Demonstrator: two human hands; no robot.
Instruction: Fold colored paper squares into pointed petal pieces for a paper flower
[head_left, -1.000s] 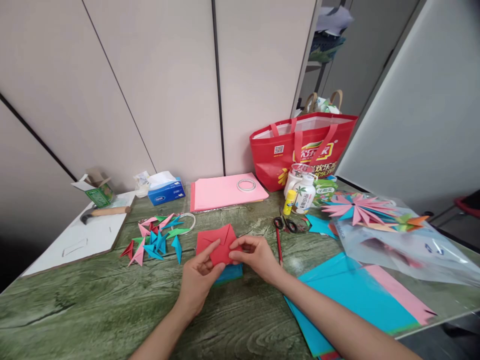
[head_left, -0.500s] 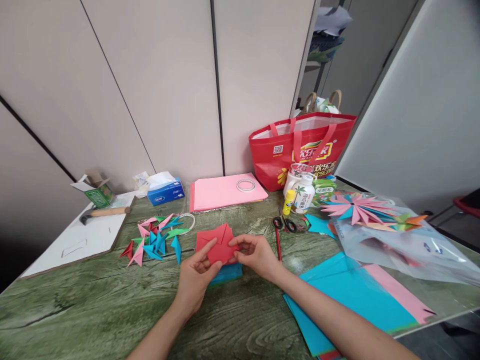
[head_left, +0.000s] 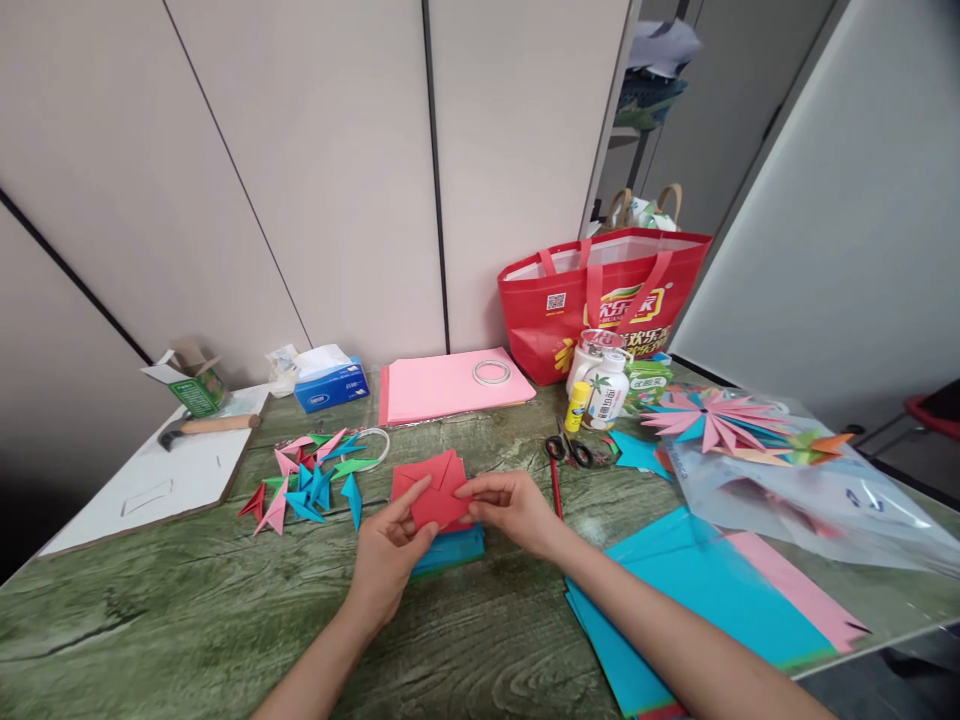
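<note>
A red folded paper (head_left: 444,497) is held between my two hands at the middle of the table. My left hand (head_left: 388,552) grips its left and lower edge, thumb in front and fingers behind or along the top. With thumb and fingers pinched, my right hand (head_left: 514,510) holds the right edge. Underneath lie a stack of small blue paper squares (head_left: 450,550) and some red sheets, partly covered by the held paper and my hands. Left of them is a pile of folded pink, blue, green and red paper pieces (head_left: 307,480).
Black-handled scissors (head_left: 570,449), a red pen (head_left: 556,488) and a yellow glue stick (head_left: 577,407) lie or stand to the right. Blue sheets (head_left: 675,590) spread under my right forearm. Behind are pink paper (head_left: 435,388) and a red bag (head_left: 540,330). A hammer (head_left: 214,424) rests far left.
The red paper has tipped slightly and sits a little lower, while both hands keep their hold. My right fingertips have shifted slightly left along its edge.
</note>
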